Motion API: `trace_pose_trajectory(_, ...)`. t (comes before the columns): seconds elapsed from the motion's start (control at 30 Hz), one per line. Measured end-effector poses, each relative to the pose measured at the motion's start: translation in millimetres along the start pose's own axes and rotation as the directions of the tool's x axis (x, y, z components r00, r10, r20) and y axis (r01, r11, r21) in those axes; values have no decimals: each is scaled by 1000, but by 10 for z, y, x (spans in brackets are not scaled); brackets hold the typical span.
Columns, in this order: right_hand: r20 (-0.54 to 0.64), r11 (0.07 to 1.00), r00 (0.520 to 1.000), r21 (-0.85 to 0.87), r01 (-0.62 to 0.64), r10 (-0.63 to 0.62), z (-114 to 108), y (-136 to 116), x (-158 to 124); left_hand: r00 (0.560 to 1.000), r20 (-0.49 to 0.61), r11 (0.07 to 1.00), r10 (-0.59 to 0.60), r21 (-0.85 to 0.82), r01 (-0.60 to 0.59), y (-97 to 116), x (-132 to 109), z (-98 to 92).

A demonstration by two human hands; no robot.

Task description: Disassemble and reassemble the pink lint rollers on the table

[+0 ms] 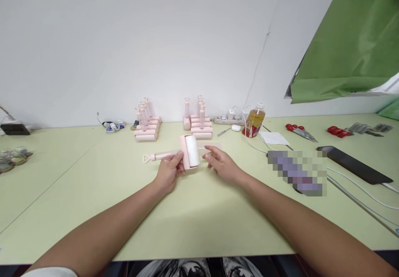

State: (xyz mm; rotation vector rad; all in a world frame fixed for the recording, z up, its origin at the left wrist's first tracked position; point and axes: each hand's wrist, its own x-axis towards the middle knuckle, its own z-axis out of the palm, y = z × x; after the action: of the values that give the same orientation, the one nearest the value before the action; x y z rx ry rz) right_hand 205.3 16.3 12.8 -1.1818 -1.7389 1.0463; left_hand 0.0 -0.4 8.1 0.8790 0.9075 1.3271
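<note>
My left hand (pixel 169 172) is closed around the handle of a pink lint roller (pixel 190 151), near where the handle meets the head. The handle points left and ends in a heart-shaped loop; the white roll faces right. Just right of the roll is my right hand (pixel 222 164), empty, with thumb and fingers apart and not touching the roller. Behind it a pale, flat translucent piece (pixel 213 145) lies partly hidden. Toward the wall stand two groups of similar pink lint rollers, one at the left (pixel 146 132) and one straight ahead (pixel 202 132), handles upright.
A drink bottle (pixel 254 121) stands at the right beside a power strip (pixel 226 121), a screwdriver (pixel 224 132) and white paper (pixel 274 138). Farther right are a black phone (pixel 353 165), cables and red-handled tools (pixel 301 131). Bundled cables (pixel 112 126) lie back left.
</note>
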Motion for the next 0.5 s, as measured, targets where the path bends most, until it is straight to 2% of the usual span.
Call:
trace_pose_trajectory(0.1,113,959,991,264,-100,72,154,-41,-64,992,119,998,-35,60,28,-57,-68,16)
trace_pose_trajectory(0.2,80,906,989,399,-143,121,144,-45,-46,954,298,977,-33,211,-33,-133,-84,-25)
trace_pose_trajectory(0.27,41,864,985,476,-165,166,82,-32,-11,939,342,950,-28,302,-82,-152,-45,-65)
trace_pose_trajectory(0.37,22,816,975,544,-198,221,10,-3,28,973,229,932,21,349,-102,-107,70,-121)
trace_pose_trajectory(0.43,50,810,964,532,-248,263,9,11,35,991,118,946,55,311,-89,-57,147,-152)
trace_pose_trajectory(0.5,86,819,951,489,-299,296,37,17,33,996,60,966,62,247,-75,-25,193,-171)
